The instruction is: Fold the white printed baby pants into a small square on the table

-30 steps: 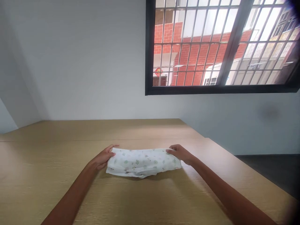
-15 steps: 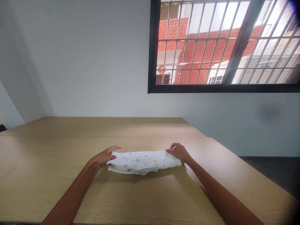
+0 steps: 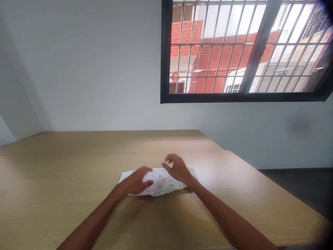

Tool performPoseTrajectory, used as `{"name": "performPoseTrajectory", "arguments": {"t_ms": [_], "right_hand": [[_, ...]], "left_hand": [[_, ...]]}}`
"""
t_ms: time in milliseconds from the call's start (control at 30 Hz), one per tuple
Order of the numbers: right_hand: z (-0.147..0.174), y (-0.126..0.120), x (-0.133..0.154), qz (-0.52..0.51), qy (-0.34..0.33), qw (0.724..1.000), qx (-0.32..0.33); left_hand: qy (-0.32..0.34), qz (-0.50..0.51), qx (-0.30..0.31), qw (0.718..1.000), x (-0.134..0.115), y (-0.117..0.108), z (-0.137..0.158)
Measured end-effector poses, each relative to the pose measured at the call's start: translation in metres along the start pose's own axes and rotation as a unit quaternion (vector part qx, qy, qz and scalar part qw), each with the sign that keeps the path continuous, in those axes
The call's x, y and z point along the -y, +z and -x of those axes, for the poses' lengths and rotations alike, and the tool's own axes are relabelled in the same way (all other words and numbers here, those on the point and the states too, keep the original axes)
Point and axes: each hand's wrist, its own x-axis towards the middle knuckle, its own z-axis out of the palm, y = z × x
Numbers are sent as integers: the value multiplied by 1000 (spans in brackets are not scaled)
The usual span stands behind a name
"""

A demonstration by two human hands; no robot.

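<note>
A white cloth item with small printed figures (image 3: 162, 180) lies folded in a long flat bundle on the wooden table; it looks like a small garment, but its exact kind does not show. Over its left part is my left hand (image 3: 137, 180), thumb and fingers apart. My right hand (image 3: 178, 169) hovers above the right half with curved fingers and a gap between thumb and forefinger. Neither hand grips the cloth. Whether the left fingers touch it I cannot tell.
The pale wooden table (image 3: 65, 187) spreads wide, with a seam across its far part and a slanting right edge. Behind it stands a grey-white wall (image 3: 104, 69). A black-framed barred window (image 3: 163, 69) is at the upper right.
Both hands have let go of the cloth's two ends and moved inward over its middle. The cloth now lies flatter on the table. The view has turned slightly right.
</note>
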Motion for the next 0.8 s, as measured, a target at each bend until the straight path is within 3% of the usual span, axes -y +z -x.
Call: {"name": "performPoseTrajectory", "arguments": {"t_ms": [67,167,267,333,400,533,800], "right_hand": [[7,25,19,-146,24,986,74],[21,56,28,-165,2,979,117],[23,71,18,-94,-94,985,113],[16,74,9,-56,-128,984,115],[6,75,0,-18,-132,983,127],[-4,72,-19,87,-117,974,173],[10,27,-68,244,-60,943,217]], "left_hand": [[51,-38,88,994,-17,28,-10],[129,-135,157,970,-16,63,-23],[241,-189,56,950,0,78,-30],[222,-170,-20,960,7,77,-33],[167,-141,-44,975,8,71,-35],[100,-131,-21,986,16,59,-35],[14,-196,18,980,78,42,-6]]}}
